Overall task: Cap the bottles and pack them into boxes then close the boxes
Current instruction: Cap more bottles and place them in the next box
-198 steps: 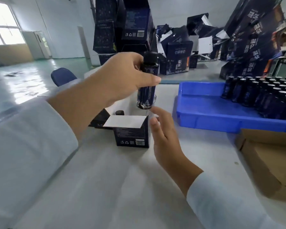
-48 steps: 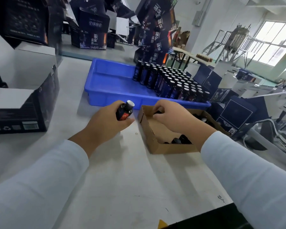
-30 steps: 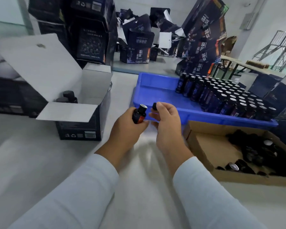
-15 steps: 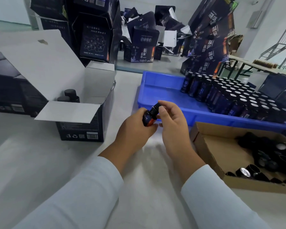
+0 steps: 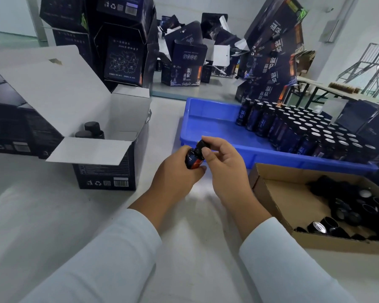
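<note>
My left hand (image 5: 175, 171) grips a small dark bottle (image 5: 193, 159) with a blue and orange label, tilted up to the right, above the table's middle. My right hand (image 5: 223, 165) pinches a black cap (image 5: 200, 145) that sits on the bottle's neck. To the left an open dark box (image 5: 109, 171) stands with white flaps raised; two capped bottles (image 5: 90, 130) show inside it. A blue tray (image 5: 208, 125) behind my hands holds several uncapped bottles (image 5: 304, 132) in rows at its right side.
A brown cardboard tray (image 5: 276, 200) at the right holds several loose black caps (image 5: 341, 206). Stacks of dark printed boxes (image 5: 123, 57) stand behind the open box and beyond the blue tray. A closed dark box (image 5: 11, 130) lies at the far left.
My right hand took a cap from the cardboard tray, brought it to the bottle in my left hand and set it on the neck. Both hands have shifted slightly toward the blue tray.
</note>
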